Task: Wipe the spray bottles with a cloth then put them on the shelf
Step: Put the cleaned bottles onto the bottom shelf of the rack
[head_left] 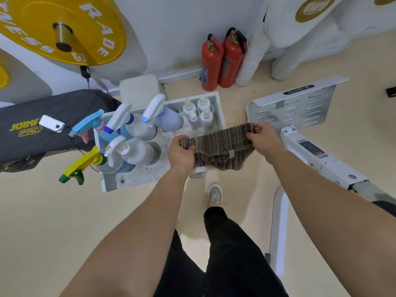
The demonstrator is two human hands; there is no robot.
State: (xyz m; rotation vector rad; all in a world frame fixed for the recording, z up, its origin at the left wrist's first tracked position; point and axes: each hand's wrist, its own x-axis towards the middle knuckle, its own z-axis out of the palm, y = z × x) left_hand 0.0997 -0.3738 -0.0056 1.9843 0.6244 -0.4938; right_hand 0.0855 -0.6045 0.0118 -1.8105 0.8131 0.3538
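Left hand [182, 154] and right hand [262, 139] each pinch an end of the brown striped woven cloth [218, 146], stretched over the white shelf's [221, 113] near edge. Fold it into a pad (my judgement) before reaching left for the clear trigger spray bottles [137, 151] standing there.

Striped woven cloth [216, 144], translucent plastic spray bottles [137, 151], glossy red fire extinguishers [211, 63], matt white shelf [132, 181]

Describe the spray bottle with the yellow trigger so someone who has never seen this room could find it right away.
Start at the white shelf tray on the floor, below the big yellow weight plate. Go to its near left corner, where the spray bottles crowd together. The one you want is the clear bottle with the yellow trigger head, its green nozzle sticking out past the tray's edge; its neighbours have white or blue heads.
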